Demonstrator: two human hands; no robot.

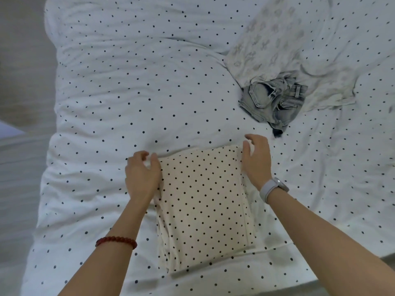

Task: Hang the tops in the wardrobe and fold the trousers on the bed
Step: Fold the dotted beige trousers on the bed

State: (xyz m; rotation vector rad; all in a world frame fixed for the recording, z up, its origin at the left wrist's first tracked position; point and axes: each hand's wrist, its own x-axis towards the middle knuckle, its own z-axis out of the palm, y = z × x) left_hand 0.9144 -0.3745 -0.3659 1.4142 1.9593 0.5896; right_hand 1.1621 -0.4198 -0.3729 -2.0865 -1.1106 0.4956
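Cream trousers with black dots lie folded into a rectangle on the bed, near its front edge. My left hand sits at the fold's far left corner, fingers loosely curled and the thumb touching the cloth's edge. My right hand, a grey watch on its wrist, sits at the far right corner, its thumb on the cloth and its fingers curled above the duvet. No cloth shows between fingers and thumb of either hand.
A crumpled light-blue denim garment lies behind my right hand. A pale garment with a faint grey print is spread beyond it at the back right. Floor shows past the bed's left edge.
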